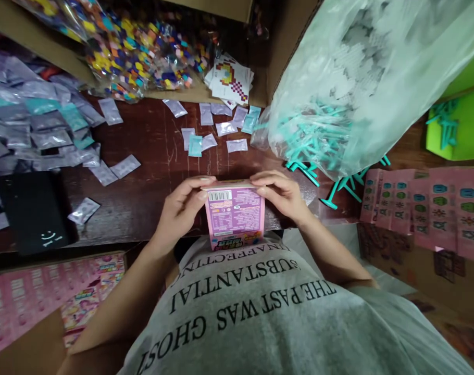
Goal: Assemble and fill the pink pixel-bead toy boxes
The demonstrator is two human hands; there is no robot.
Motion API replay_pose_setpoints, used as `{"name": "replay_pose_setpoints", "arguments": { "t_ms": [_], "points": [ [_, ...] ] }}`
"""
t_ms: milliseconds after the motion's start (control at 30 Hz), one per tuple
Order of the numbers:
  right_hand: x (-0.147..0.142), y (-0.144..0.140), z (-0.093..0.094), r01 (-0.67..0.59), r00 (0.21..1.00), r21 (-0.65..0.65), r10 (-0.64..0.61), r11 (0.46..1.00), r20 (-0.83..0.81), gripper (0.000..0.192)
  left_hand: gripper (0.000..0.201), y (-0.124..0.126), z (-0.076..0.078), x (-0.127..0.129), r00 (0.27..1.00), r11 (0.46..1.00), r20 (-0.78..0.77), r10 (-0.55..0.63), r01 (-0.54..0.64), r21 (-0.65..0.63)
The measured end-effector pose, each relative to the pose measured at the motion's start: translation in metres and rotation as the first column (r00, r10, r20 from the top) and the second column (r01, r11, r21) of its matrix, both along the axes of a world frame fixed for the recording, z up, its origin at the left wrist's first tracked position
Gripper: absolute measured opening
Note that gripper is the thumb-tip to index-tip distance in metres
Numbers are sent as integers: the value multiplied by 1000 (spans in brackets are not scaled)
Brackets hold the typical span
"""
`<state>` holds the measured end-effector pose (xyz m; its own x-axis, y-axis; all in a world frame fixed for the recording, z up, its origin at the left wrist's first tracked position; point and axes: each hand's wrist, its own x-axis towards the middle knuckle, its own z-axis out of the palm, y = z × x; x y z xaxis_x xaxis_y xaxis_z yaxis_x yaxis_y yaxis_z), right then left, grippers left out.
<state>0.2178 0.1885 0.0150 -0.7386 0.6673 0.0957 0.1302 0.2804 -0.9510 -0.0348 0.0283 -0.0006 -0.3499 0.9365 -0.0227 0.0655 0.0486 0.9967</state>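
Observation:
A small pink printed box (234, 214) with a barcode label stands upright at the near edge of the dark wooden table (151, 166), pressed against my grey shirt. My left hand (180, 208) grips its left upper edge, fingertips on the top flap. My right hand (282, 195) holds the right upper edge the same way. Both hands close over the box's top.
Small clear and teal sachets (49, 133) lie scattered on the left and middle. A bag of coloured beads (143, 57) and pattern cards (231, 78) sit in a cardboard box behind. A plastic bag of teal tweezers (338, 104) lies right, with flat pink boxes (428, 208) beside it.

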Motion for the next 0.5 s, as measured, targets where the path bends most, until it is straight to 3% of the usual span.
{"name": "replay_pose_setpoints", "arguments": {
  "t_ms": [133,267,400,500],
  "points": [
    [-14,-4,12,7,1000,-171,-4,985,16,36,20,5,22,2,999,995,37,-31,35,-97],
    [-26,-5,17,69,997,-202,-74,977,-16,35,23,12,33,3,999,996,30,36,-33,-81],
    [-16,0,24,-16,1000,-213,18,977,7,30,22,7,29,0,1000,997,4,-19,19,-77],
    [-2,0,21,-67,998,-215,69,974,5,30,38,-3,17,1,1000,999,-7,-27,27,21]
  ]
}}
